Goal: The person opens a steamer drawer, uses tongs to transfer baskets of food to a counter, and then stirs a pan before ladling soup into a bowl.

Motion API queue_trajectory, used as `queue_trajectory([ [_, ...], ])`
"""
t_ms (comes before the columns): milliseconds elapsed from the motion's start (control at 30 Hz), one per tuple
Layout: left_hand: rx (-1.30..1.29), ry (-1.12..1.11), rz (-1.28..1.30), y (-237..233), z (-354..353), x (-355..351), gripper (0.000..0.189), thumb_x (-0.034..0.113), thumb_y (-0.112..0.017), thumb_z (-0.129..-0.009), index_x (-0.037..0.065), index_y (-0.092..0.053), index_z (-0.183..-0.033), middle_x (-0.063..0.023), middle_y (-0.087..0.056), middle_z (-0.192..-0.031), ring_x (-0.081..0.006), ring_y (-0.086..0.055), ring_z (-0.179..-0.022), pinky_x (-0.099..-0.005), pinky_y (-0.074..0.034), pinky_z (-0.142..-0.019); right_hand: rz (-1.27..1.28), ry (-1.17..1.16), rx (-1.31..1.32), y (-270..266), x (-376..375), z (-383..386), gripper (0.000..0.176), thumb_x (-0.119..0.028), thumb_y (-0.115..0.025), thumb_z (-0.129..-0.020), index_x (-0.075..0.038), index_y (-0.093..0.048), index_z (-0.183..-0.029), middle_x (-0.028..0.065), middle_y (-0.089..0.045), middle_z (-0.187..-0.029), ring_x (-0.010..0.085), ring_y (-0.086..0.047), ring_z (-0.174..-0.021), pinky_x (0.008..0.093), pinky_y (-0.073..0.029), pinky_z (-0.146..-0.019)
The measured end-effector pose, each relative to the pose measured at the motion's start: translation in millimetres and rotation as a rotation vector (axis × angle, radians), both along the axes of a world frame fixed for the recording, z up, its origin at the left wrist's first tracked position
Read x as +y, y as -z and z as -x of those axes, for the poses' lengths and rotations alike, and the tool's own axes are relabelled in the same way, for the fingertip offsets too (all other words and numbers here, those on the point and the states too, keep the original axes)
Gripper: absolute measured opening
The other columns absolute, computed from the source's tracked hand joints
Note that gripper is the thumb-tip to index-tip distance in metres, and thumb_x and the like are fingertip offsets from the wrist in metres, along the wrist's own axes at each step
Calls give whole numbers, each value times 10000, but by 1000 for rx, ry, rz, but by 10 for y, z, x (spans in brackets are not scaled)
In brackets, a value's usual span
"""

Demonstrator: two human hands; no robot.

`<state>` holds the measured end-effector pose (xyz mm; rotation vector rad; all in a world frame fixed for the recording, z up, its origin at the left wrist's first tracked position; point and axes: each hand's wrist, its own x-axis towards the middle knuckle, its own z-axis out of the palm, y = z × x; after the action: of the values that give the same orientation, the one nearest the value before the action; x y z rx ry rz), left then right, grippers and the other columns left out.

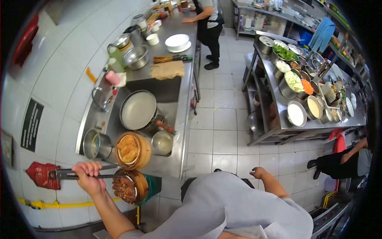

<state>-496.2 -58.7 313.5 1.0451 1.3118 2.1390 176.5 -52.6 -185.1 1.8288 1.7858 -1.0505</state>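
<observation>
My left hand (89, 176) is wrapped around black tongs (65, 174), whose tips point right, between two round bamboo baskets. Golden-brown fried pieces (128, 149) that look like chicken fill the upper basket (146, 149). In the lower basket (142, 185) lie darker brown cooked pieces (124, 187), close to the lower tong tip. A green container (155, 189) shows partly behind that lower basket. Out to the right of my body, my right hand (259, 172) hangs over the floor, fingers loosely bent and holding nothing.
Beside the baskets, a steel sink counter (167, 157) carries a large pan (138, 110) and steel pots (96, 144). Across the tiled aisle stands a prep table (278, 128) with several ingredient containers. One person (209, 28) stands at the far counter, another (358, 155) at the right.
</observation>
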Motion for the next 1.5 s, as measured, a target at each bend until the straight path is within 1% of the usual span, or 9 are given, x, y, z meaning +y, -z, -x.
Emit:
queue_trajectory([
  [267,-16,197,33,-24,-734,1865,551,556,-480,-1013,126,-351,-693,19,-299,-592,-121,-305,-514,-331,-393,-584,194,-1,-24,189,254,-541,659,-574,-546,-934,-51,-622,-1328,162,-579,-1403,342,-530,-1309,398,-416,-1106],
  [433,16,293,-10,-102,-936,3117,532,527,-523,-1011,127,-379,-690,27,-312,-577,-121,-329,-492,-325,-396,-545,76,347,123,163,933,-781,646,-549,-569,-934,-13,-636,-1287,215,-667,-1246,361,-625,-1186,383,-481,-1030],
  [567,30,297,-36,-254,-1001,4230,511,492,-554,-1012,141,-390,-678,35,-330,-570,-115,-355,-487,-328,-418,-542,59,357,107,610,1348,-1212,596,-497,-501,-980,16,-656,-1240,222,-645,-1277,348,-599,-1227,397,-445,-1069],
  [633,43,323,-51,-369,-1008,4838,512,491,-584,-998,143,-392,-675,37,-336,-566,-111,-359,-483,-324,-425,-541,-42,506,151,780,1461,-1340,467,-389,-662,-919,-53,-671,-1244,179,-676,-1245,295,-643,-1154,424,-513,-978],
  [667,51,355,-61,-403,-975,5157,514,493,-600,-990,143,-394,-675,38,-340,-563,-108,-360,-482,-321,-427,-540,-10,478,138,779,1587,-1364,467,-392,-656,-922,-54,-671,-1243,180,-676,-1246,297,-642,-1156,424,-511,-980],
  [767,92,361,-43,-603,-966,6053,534,518,-619,-971,147,-391,-662,41,-338,-558,-105,-363,-476,-314,-435,-542,84,366,97,651,2239,-1156,470,-402,-638,-929,-54,-673,-1242,182,-674,-1248,302,-638,-1162,426,-506,-985],
  [1100,189,292,-72,-1155,-989,8676,571,575,-690,-899,160,-399,-635,39,-365,-557,-101,-383,-481,-307,-454,-546,-86,626,281,179,4703,-627,486,-436,-576,-953,-56,-678,-1240,190,-666,-1255,317,-624,-1184,431,-491,-1003],
  [1300,123,234,-42,-893,-924,10221,540,519,-716,-904,128,-451,-643,19,-409,-557,-109,-389,-462,-316,-450,-516,50,498,201,623,5825,-827,502,-456,-539,-968,-57,-681,-1238,194,-662,-1259,327,-616,-1196,434,-481,-1014],
  [1500,92,89,10,-183,-930,11709,462,437,-761,-892,71,-552,-703,-1,-480,-569,-118,-453,-458,-301,-440,-453,200,48,48,1192,7169,-1351,521,-476,-503,-983,-58,-684,-1237,199,-658,-1263,336,-608,-1209,437,-471,-1024],
])
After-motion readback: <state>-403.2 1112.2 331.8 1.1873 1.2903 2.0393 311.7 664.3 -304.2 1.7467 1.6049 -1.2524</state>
